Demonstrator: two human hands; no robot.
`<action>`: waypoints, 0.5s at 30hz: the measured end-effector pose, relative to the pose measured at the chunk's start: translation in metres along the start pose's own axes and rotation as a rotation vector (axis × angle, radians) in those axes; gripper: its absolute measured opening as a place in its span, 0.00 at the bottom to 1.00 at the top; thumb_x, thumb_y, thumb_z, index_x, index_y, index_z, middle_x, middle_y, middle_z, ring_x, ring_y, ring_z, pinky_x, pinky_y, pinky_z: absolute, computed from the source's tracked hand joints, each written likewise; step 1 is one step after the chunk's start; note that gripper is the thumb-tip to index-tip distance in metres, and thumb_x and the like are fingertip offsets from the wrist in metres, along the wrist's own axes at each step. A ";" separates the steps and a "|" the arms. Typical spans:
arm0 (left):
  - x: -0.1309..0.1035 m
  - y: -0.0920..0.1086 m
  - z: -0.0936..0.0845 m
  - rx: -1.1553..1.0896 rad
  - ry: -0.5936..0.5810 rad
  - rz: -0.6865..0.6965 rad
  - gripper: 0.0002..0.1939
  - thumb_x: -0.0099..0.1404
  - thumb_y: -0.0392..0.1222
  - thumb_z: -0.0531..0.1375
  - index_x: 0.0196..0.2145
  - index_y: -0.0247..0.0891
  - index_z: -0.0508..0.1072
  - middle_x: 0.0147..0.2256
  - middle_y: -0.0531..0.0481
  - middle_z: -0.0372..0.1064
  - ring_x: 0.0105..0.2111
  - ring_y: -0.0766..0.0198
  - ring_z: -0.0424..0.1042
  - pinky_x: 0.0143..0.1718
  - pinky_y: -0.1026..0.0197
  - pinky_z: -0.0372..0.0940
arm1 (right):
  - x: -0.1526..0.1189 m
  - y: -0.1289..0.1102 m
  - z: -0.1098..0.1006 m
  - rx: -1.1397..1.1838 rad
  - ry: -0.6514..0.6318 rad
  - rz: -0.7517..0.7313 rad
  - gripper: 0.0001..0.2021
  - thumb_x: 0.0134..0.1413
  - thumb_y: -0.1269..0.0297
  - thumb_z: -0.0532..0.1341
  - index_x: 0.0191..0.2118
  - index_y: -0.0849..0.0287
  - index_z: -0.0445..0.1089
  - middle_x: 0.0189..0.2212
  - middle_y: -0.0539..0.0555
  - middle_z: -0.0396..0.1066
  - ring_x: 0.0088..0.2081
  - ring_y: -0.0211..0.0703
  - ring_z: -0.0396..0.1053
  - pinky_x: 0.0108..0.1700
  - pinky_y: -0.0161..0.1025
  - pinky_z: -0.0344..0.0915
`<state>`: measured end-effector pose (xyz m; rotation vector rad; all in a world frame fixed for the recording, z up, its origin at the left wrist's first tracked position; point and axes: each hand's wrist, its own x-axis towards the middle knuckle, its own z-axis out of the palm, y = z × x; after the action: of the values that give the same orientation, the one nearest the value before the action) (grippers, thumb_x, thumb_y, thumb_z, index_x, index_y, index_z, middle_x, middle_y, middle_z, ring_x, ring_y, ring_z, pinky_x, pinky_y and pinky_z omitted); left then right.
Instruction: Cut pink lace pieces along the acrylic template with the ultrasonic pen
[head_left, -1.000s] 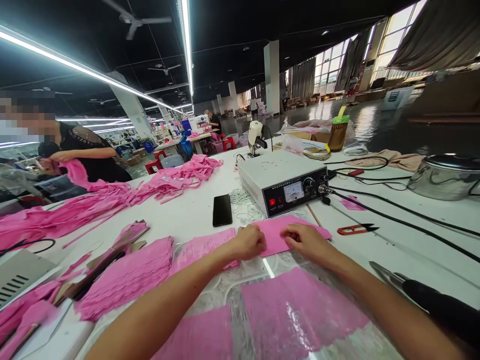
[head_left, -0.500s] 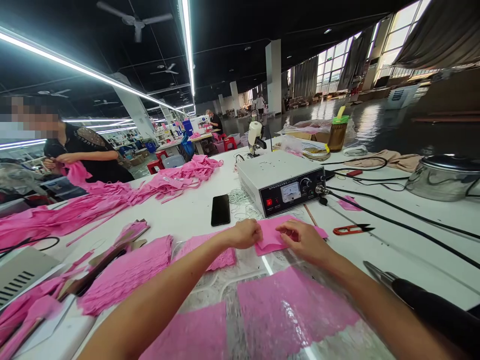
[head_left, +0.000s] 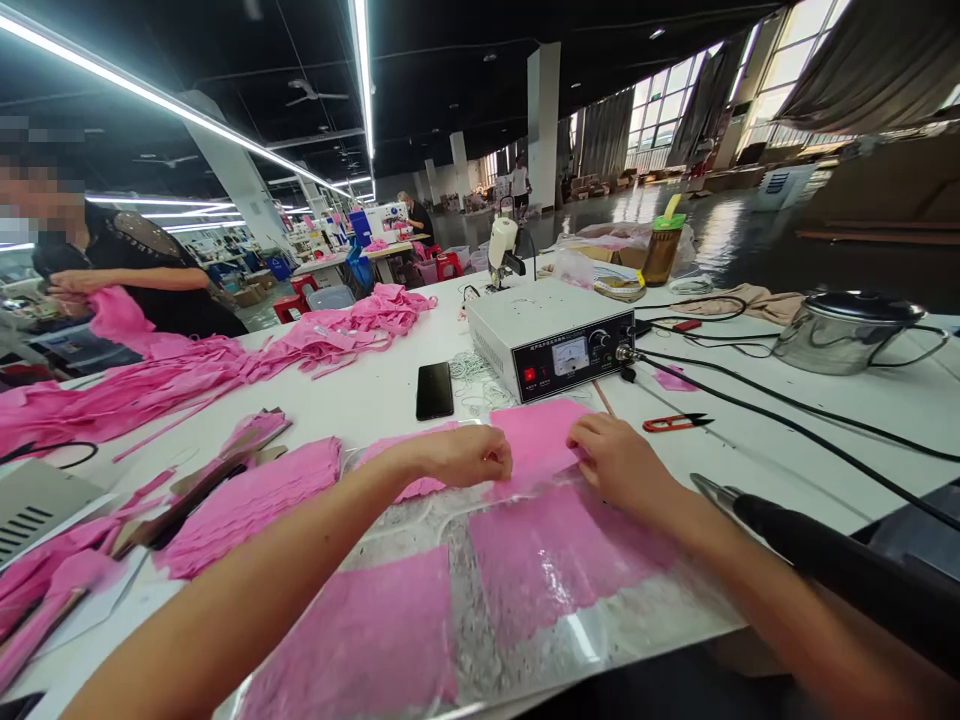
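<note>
A pink fabric piece (head_left: 536, 440) stretches between my hands, just in front of the control box. Its left edge is pinched in my left hand (head_left: 472, 455), with the fingers curled closed. My right hand (head_left: 611, 450) grips the opposite edge, fingertips together. Under and nearer to me lies a clear plastic sheet (head_left: 469, 610), with flat pink panels (head_left: 559, 560) showing on or beneath it. A low pile of pink pieces (head_left: 409, 490) is partly hidden by my left forearm. Farther left stands a thicker stack of pink fabric pieces (head_left: 251, 505).
Behind the fabric sit a phone (head_left: 435, 390) and a control box (head_left: 555, 340) with a meter. Orange thread snips (head_left: 675, 423), a black-handled tool (head_left: 780, 520) and cables (head_left: 795, 400) lie right. A co-worker (head_left: 135, 265) handles a long pink fabric heap (head_left: 202, 370) at left.
Both hands have drawn the pink piece nearer to me, and it now spreads flatter between them. My view has shifted slightly.
</note>
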<state>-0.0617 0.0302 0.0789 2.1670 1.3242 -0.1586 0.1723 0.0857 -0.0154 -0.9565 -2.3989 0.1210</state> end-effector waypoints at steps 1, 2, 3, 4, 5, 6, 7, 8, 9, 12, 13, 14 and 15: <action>-0.006 0.003 0.006 -0.008 -0.021 0.012 0.06 0.70 0.39 0.58 0.39 0.34 0.72 0.40 0.49 0.70 0.36 0.64 0.72 0.38 0.59 0.69 | -0.011 -0.005 -0.003 -0.001 -0.003 -0.034 0.11 0.46 0.81 0.56 0.30 0.59 0.70 0.34 0.57 0.73 0.37 0.50 0.68 0.40 0.45 0.64; -0.012 0.006 0.013 -0.015 -0.042 0.024 0.05 0.69 0.36 0.58 0.35 0.34 0.73 0.38 0.49 0.70 0.35 0.65 0.71 0.37 0.62 0.67 | -0.023 -0.010 -0.005 0.001 -0.006 -0.068 0.11 0.47 0.81 0.56 0.30 0.59 0.70 0.35 0.57 0.73 0.38 0.49 0.68 0.41 0.45 0.64; -0.018 0.010 0.020 -0.019 -0.062 0.035 0.06 0.67 0.32 0.58 0.32 0.35 0.73 0.37 0.50 0.70 0.34 0.66 0.70 0.36 0.64 0.66 | -0.036 -0.014 -0.007 0.003 -0.005 -0.101 0.10 0.49 0.80 0.56 0.31 0.59 0.70 0.36 0.57 0.73 0.38 0.49 0.69 0.41 0.45 0.65; -0.022 0.013 0.027 -0.019 -0.080 0.046 0.07 0.65 0.30 0.57 0.31 0.35 0.72 0.37 0.51 0.70 0.35 0.66 0.70 0.36 0.65 0.65 | -0.048 -0.018 -0.009 0.004 0.006 -0.136 0.10 0.51 0.80 0.55 0.32 0.59 0.70 0.36 0.56 0.74 0.38 0.48 0.69 0.41 0.45 0.65; -0.026 0.016 0.035 -0.013 -0.093 0.056 0.08 0.64 0.28 0.57 0.29 0.36 0.72 0.36 0.51 0.70 0.35 0.66 0.69 0.38 0.65 0.64 | -0.059 -0.021 -0.010 0.002 0.029 -0.177 0.10 0.53 0.79 0.55 0.33 0.59 0.70 0.36 0.56 0.74 0.38 0.48 0.69 0.42 0.45 0.66; -0.029 0.019 0.042 -0.001 -0.099 0.064 0.08 0.63 0.27 0.57 0.29 0.37 0.72 0.36 0.51 0.70 0.37 0.64 0.69 0.40 0.63 0.63 | -0.069 -0.022 -0.012 -0.008 0.067 -0.219 0.10 0.55 0.79 0.55 0.34 0.59 0.70 0.36 0.56 0.73 0.38 0.47 0.69 0.42 0.45 0.66; -0.031 0.022 0.048 0.016 -0.101 0.072 0.09 0.62 0.27 0.57 0.28 0.37 0.71 0.35 0.51 0.69 0.38 0.63 0.68 0.43 0.61 0.62 | -0.078 -0.023 -0.012 -0.016 0.098 -0.253 0.10 0.56 0.78 0.54 0.36 0.58 0.70 0.36 0.56 0.73 0.38 0.47 0.70 0.42 0.45 0.67; -0.033 0.024 0.054 0.035 -0.101 0.077 0.09 0.62 0.27 0.57 0.28 0.37 0.71 0.35 0.51 0.69 0.40 0.61 0.67 0.46 0.58 0.61 | -0.085 -0.024 -0.013 -0.024 0.125 -0.277 0.10 0.58 0.78 0.54 0.37 0.58 0.69 0.36 0.56 0.73 0.39 0.47 0.70 0.42 0.45 0.67; -0.035 0.027 0.059 0.055 -0.098 0.081 0.09 0.61 0.27 0.57 0.27 0.37 0.70 0.35 0.51 0.68 0.40 0.60 0.67 0.48 0.56 0.59 | -0.090 -0.024 -0.014 -0.028 0.142 -0.290 0.09 0.59 0.77 0.54 0.38 0.58 0.69 0.37 0.56 0.73 0.39 0.47 0.70 0.42 0.45 0.68; -0.039 0.031 0.068 0.110 -0.088 0.091 0.09 0.61 0.26 0.56 0.26 0.37 0.67 0.35 0.50 0.66 0.39 0.59 0.65 0.49 0.52 0.57 | -0.097 -0.023 -0.017 -0.011 0.155 -0.277 0.07 0.60 0.76 0.55 0.39 0.59 0.68 0.37 0.57 0.73 0.40 0.47 0.71 0.43 0.44 0.69; -0.040 0.032 0.070 0.122 -0.083 0.095 0.10 0.61 0.27 0.56 0.25 0.37 0.67 0.35 0.50 0.65 0.38 0.59 0.65 0.49 0.52 0.56 | -0.099 -0.022 -0.017 0.001 0.158 -0.268 0.07 0.61 0.75 0.55 0.39 0.59 0.68 0.37 0.56 0.73 0.40 0.46 0.71 0.43 0.44 0.69; -0.041 0.032 0.070 0.131 -0.077 0.100 0.10 0.62 0.27 0.55 0.25 0.37 0.66 0.34 0.50 0.65 0.38 0.59 0.64 0.48 0.52 0.56 | -0.099 -0.022 -0.018 0.014 0.160 -0.255 0.06 0.61 0.75 0.55 0.39 0.59 0.68 0.37 0.56 0.73 0.40 0.45 0.71 0.43 0.43 0.69; -0.042 0.032 0.070 0.136 -0.069 0.104 0.10 0.62 0.27 0.55 0.26 0.37 0.66 0.34 0.50 0.64 0.38 0.60 0.64 0.48 0.53 0.56 | -0.100 -0.021 -0.019 0.027 0.160 -0.237 0.06 0.61 0.75 0.55 0.39 0.58 0.68 0.37 0.56 0.73 0.40 0.45 0.71 0.43 0.43 0.70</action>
<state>-0.0422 -0.0511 0.0511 2.3173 1.1897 -0.2868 0.2290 0.0022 -0.0395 -0.6374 -2.3350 -0.0106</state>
